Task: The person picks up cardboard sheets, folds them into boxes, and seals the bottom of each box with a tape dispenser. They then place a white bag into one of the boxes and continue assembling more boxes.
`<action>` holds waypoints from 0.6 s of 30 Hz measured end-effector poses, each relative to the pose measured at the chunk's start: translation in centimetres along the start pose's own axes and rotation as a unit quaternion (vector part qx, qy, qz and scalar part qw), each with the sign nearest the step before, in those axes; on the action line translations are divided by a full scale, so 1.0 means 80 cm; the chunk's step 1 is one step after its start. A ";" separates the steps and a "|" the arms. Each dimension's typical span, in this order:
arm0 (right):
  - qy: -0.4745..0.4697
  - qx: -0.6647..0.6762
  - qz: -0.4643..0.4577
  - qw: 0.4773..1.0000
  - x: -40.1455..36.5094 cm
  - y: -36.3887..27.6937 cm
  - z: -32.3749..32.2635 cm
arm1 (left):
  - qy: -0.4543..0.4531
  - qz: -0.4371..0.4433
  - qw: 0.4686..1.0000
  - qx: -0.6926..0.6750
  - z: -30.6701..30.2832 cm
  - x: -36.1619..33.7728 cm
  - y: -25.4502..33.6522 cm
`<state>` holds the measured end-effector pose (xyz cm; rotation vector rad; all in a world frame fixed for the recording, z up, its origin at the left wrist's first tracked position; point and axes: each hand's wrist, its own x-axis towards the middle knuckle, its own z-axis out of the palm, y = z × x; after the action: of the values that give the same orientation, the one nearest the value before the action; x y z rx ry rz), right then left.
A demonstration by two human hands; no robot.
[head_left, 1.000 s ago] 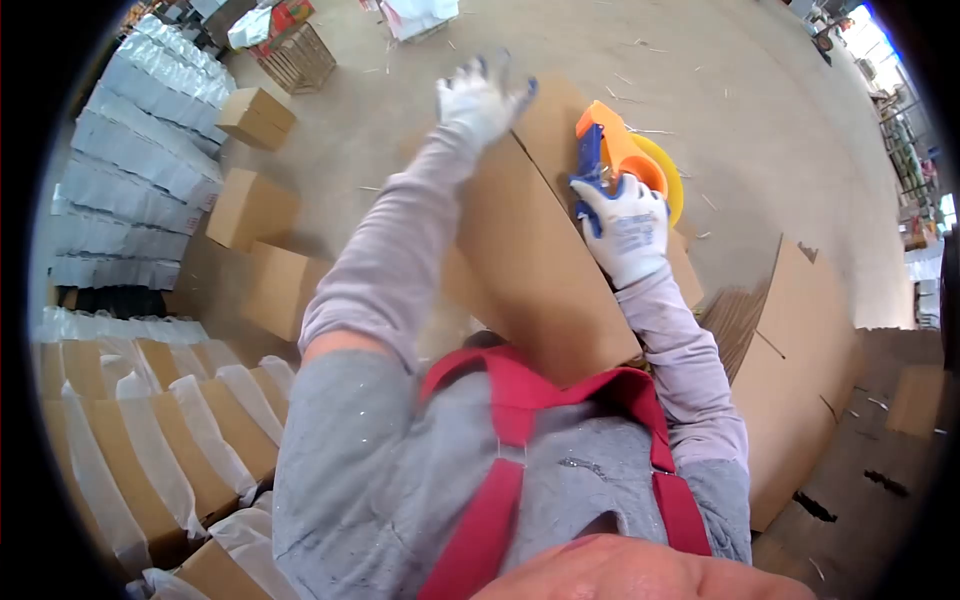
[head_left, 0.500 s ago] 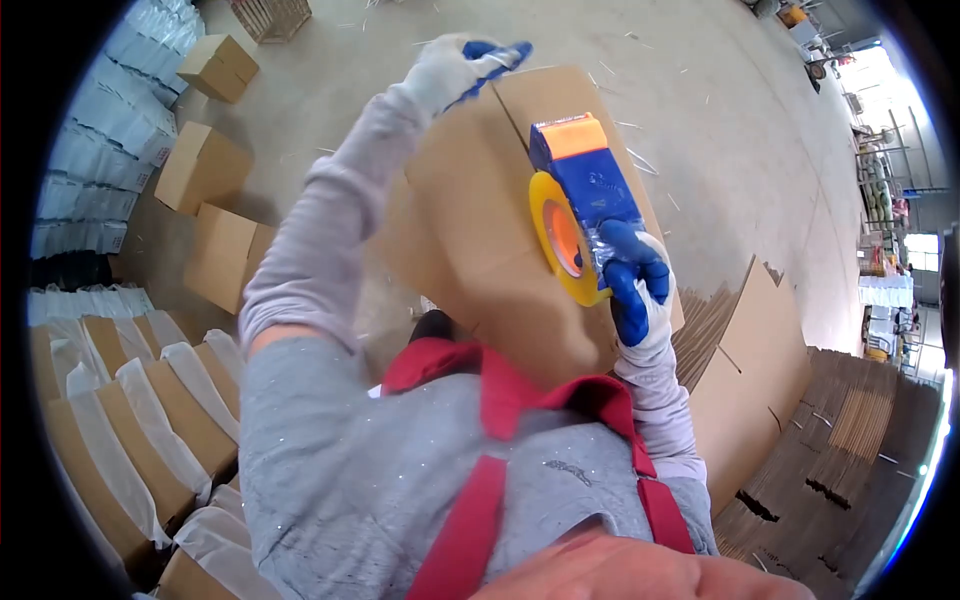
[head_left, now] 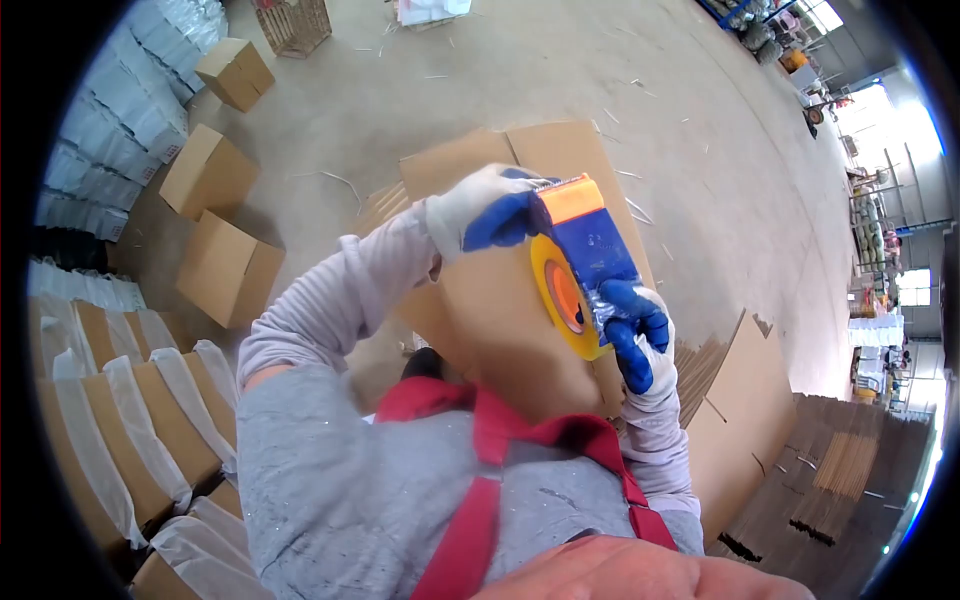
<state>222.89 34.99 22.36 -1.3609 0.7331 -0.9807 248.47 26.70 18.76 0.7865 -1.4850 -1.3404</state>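
Observation:
A blue-and-orange tape dispenser (head_left: pixel 597 243) with a yellow tape roll (head_left: pixel 548 280) is held over a large cardboard box (head_left: pixel 480 310). My right hand (head_left: pixel 637 335), in a white glove with blue fingers, is closed around the dispenser's near end. At its far end, by the orange part and toothed edge, my left hand (head_left: pixel 492 210) has its gloved fingers bent together against the dispenser. Whatever lies between those fingertips is hidden. The box's upper side shows a seam between flaps near its far edge.
Flat cardboard sheets (head_left: pixel 745 420) lean at right beside stacked cardboard (head_left: pixel 850 470). Smaller boxes (head_left: pixel 230 265) stand on the floor at left. Wrapped white stacks (head_left: pixel 110 110) line the far left, and boxes with white sheets (head_left: pixel 140 430) sit nearer. Scraps litter the floor.
My left hand has come back from the box's far edge to the dispenser's toothed end. My right hand still grips the dispenser. The view has shifted, so the scene appears lower.

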 end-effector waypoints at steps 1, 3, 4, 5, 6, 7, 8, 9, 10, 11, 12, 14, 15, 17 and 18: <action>-0.003 -0.009 0.017 1.000 0.005 -0.005 0.001 | 0.016 -0.276 0.947 -0.165 -0.006 0.004 0.020; 0.025 -0.031 0.049 0.998 0.014 -0.026 0.016 | 0.076 -0.224 0.964 0.118 -0.021 0.024 0.033; 0.028 -0.020 0.049 0.998 0.018 -0.039 0.024 | 0.092 -0.160 0.949 0.257 -0.047 0.038 0.028; 0.031 -0.010 0.048 0.998 0.021 -0.046 0.028 | 0.106 -0.091 0.911 0.389 -0.081 0.057 0.022; 0.048 -0.044 0.088 0.994 0.018 -0.048 0.021 | 0.093 -0.178 0.874 0.443 -0.113 0.083 0.020; 0.051 -0.043 0.091 0.994 0.019 -0.045 0.023 | 0.079 -0.265 0.826 0.491 -0.136 0.102 0.016; 0.062 -0.058 0.098 0.992 0.022 -0.041 0.024 | 0.077 -0.267 0.826 0.490 -0.147 0.106 -0.011; 0.073 -0.075 0.104 0.989 0.023 -0.041 0.024 | 0.000 -0.313 0.798 0.515 -0.151 0.106 -0.058; 0.072 -0.059 0.106 0.990 0.024 -0.045 0.026 | -0.077 -0.353 0.762 0.537 -0.153 0.109 -0.091; 0.076 -0.056 0.104 0.990 0.025 -0.045 0.027 | -0.117 -0.360 0.751 0.541 -0.159 0.113 -0.101; 0.065 -0.067 0.097 0.991 0.024 -0.045 0.028 | -0.171 -0.380 0.695 0.585 -0.175 0.106 -0.105; 0.050 -0.058 0.086 0.993 0.021 -0.042 0.028 | -0.229 -0.401 0.630 0.624 -0.168 0.083 -0.081; 0.062 -0.050 0.077 0.994 0.023 -0.040 0.026 | -0.138 -0.380 0.624 0.669 -0.154 0.084 -0.045; 0.033 -0.085 0.053 0.994 0.022 -0.034 0.023 | -0.023 -0.309 0.679 0.665 -0.124 0.119 -0.008; 0.028 -0.037 0.042 0.998 0.021 -0.032 0.023 | -0.002 -0.278 0.741 0.611 -0.104 0.134 -0.012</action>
<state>224.86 34.43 25.28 -1.3601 0.8698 -0.9354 252.47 13.71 19.82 2.1863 -2.1858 -0.5270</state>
